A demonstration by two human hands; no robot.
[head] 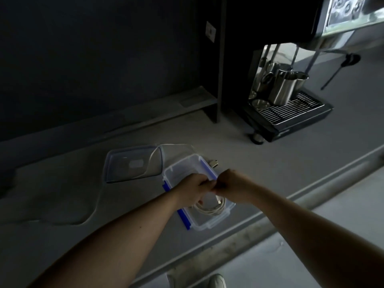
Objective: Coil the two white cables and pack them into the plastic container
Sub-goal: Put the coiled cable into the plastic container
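Right now I'm watching both hands working over the container [199, 196] at center counter. L hand [194, 189] is curling round a white coil [209, 207] hanging at its 6 o'clock, just above the box floor. R hand [230, 187] is pinching what looks like cable at L's 3 o'clock, knuckle to knuckle. A loose cable [174, 144] is trailing at 12, plug [214, 163] lying at 1, w/ lid [134, 164] at 10. Risk, imo: coil springing open if L's hold is slackening before it's seated; trailing line snagging the rim & dragging the box.
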